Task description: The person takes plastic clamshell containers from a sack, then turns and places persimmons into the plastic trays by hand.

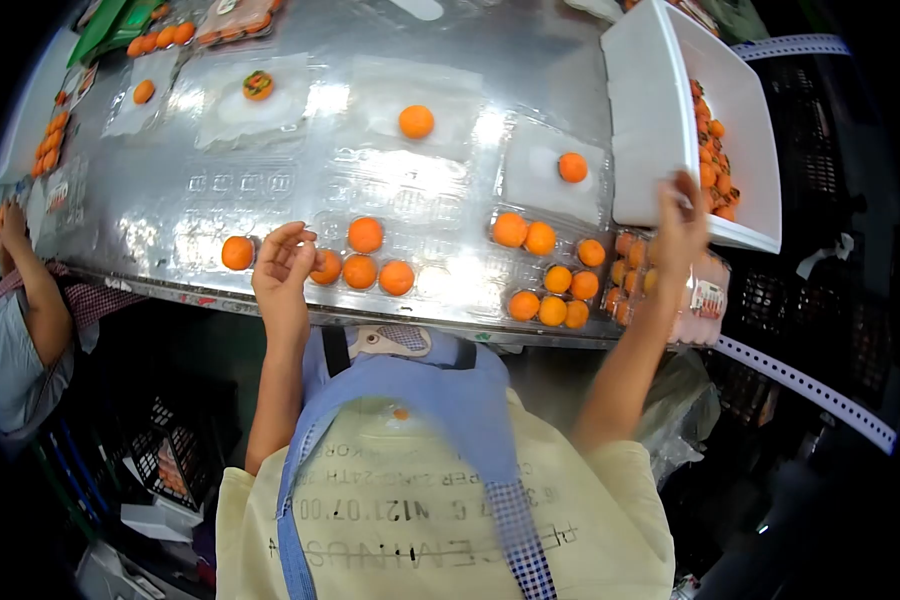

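My left hand (285, 268) is over the front edge of the metal table, its fingers loosely bent and apart, with no fruit visible in it. Right beside it is a persimmon (326, 267), partly hidden by the fingers, in a clear plastic tray with several others, such as one persimmon (366, 234) at the back. Another persimmon (237, 253) lies to the left of this hand. My right hand (681, 222) is raised by the near rim of a white foam box (654, 110). Motion smears its fingers, so whether they hold anything cannot be told.
Several persimmons (553, 310) sit in clear trays at the right front, near stacked packed trays (705, 298). Single persimmons, one a persimmon (416, 121) mid-table, rest on clear plastic. More persimmons (715, 160) fill the foam box. At far left is another person's hand (12, 225).
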`<state>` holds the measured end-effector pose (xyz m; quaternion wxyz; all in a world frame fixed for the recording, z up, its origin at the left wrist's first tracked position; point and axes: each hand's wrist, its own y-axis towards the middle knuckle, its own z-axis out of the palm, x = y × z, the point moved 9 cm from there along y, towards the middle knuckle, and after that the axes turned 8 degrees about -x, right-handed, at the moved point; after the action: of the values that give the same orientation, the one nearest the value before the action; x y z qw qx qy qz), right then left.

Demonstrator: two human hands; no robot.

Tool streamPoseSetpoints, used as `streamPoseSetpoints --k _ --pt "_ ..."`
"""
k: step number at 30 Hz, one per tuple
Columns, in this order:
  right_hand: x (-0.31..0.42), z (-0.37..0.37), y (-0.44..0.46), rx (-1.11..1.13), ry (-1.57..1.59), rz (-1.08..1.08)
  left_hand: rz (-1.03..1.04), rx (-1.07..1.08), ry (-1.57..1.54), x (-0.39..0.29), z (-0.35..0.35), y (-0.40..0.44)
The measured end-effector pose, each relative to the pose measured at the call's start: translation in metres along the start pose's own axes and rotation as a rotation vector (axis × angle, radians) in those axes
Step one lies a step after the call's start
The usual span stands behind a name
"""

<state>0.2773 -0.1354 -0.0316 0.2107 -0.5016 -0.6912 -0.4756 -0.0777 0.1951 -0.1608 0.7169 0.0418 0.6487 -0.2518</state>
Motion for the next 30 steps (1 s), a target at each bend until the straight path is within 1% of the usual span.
streamPoseSetpoints --k 1,2,3,4,5,6,7,10,13,16,19,21,22,24,25,28,30 --pt "0.015 0.034 -0.03 0.178 -0.098 -0.097 -0.028 -0.036 -0.036 0.003 -0.008 0.003" --pt "0.016 0.068 -0.068 0.33 -0.109 -0.022 -0.056 -0.072 -0.074 0.006 -0.016 0.004" --pt "0.026 0.103 -0.109 0.54 0.008 0.046 -0.084 -0.107 -0.114 0.01 -0.023 0.005" --pt "0.037 0.129 -0.149 0.715 -0.013 -0.002 -0.097 -0.121 -0.149 0.013 -0.027 0.006" --pt "0.057 0.146 -0.182 0.823 0.035 -0.22 -0.099 -0.112 -0.162 0.017 -0.03 0.005" --pt "0.065 0.158 -0.209 0.853 0.04 -0.341 -0.1 -0.103 -0.174 0.021 -0.032 0.004" --pt "0.078 0.166 -0.231 0.879 0.044 -0.462 -0.102 -0.093 -0.187 0.022 -0.034 0.003" --pt "0.097 0.176 -0.258 0.901 -0.077 -0.582 -0.127 -0.103 -0.205 0.024 -0.034 0.0" --pt "0.096 0.182 -0.268 0.937 -0.116 -0.626 -0.137 -0.102 -0.236 0.027 -0.036 0.001" --pt "0.086 0.184 -0.268 0.945 -0.061 -0.566 -0.141 -0.092 -0.236 0.027 -0.035 0.002" --pt "0.086 0.184 -0.266 0.907 -0.03 -0.546 -0.148 -0.065 -0.216 0.028 -0.028 0.001" --pt "0.086 0.181 -0.258 0.92 0.028 -0.438 -0.151 -0.045 -0.211 0.028 -0.022 -0.001" --pt "0.087 0.178 -0.253 0.926 0.058 -0.384 -0.154 -0.001 -0.166 0.028 -0.016 -0.003" --pt "0.089 0.169 -0.242 0.938 0.197 -0.134 -0.159 0.086 -0.075 0.025 -0.003 -0.008" --pt "0.09 0.164 -0.238 0.939 0.265 -0.009 -0.197 0.167 -0.06 0.025 0.009 -0.012" --pt "0.106 0.145 -0.221 0.842 0.444 0.078 -0.318 0.431 -0.021 0.022 0.043 -0.03" --pt "0.117 0.136 -0.214 0.802 0.509 -0.011 -0.376 0.55 -0.094 0.013 0.066 -0.046"
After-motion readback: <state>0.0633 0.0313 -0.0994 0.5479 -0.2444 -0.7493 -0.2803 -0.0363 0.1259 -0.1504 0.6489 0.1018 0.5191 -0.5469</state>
